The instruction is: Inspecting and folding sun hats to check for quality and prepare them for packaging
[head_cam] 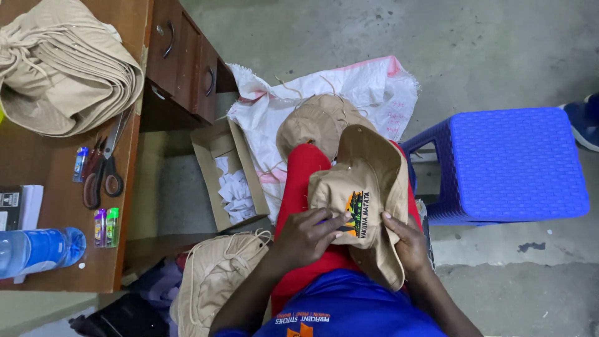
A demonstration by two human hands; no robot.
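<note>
Tan embroidered sun hat [365, 187], brim upturned

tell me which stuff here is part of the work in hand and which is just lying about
In use: tan hat on the lap, held by left hand and right hand.

Lying about: scissors, water bottle, blue stool, cardboard box, lighters.

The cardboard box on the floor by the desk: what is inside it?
The open cardboard box holds crumpled white paper or cloth pieces, piled toward its near end. Whatever lies beneath them is covered.
</note>
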